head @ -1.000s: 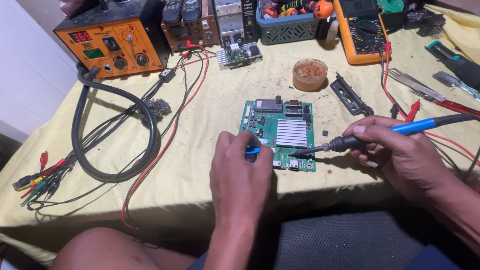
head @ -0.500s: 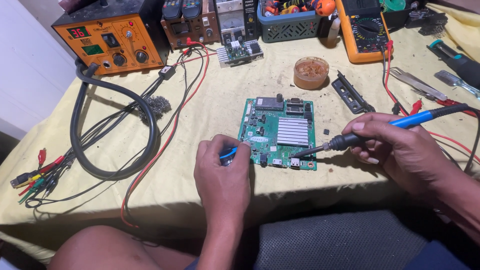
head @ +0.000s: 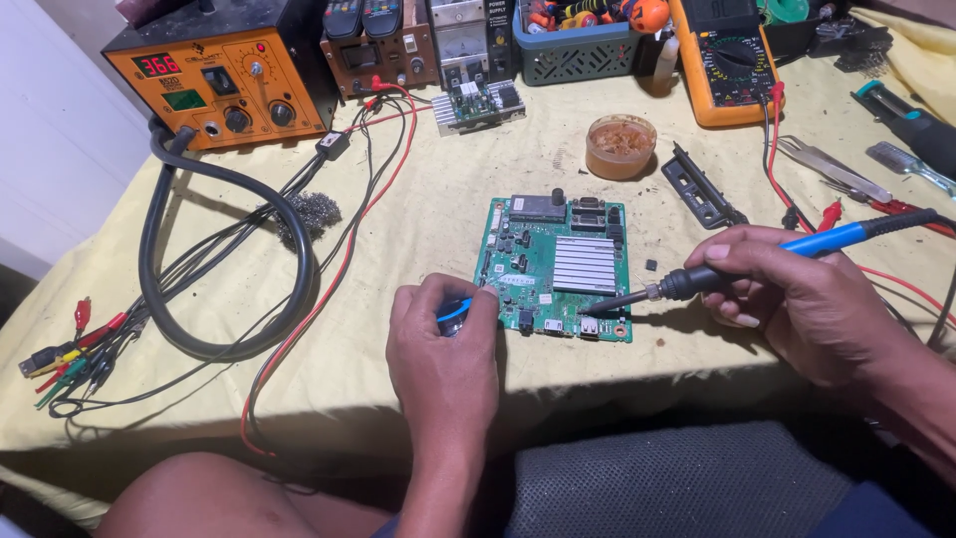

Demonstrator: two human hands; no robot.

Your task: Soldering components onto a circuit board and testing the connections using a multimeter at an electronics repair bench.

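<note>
Iron (head: 757,261) gripped in right hand (head: 807,304) tips onto board (head: 558,267) at centre frame; left hand (head: 443,344), pinching blue tool (head: 453,309), should steady the board edge.

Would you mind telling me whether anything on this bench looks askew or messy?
Nothing looks damaged or spilled. The only untidy spot is the loose tangle of red and black leads sprawling across the yellow cloth, left of the green circuit board.

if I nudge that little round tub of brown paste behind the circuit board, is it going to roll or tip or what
The round tub looks squat and wide, standing upright on the yellow cloth, so it would probably slide or drag rather than tip or roll. It appears lidless, so the brown paste could smear if it is knocked. It is likely light, being small thin plastic.
</note>
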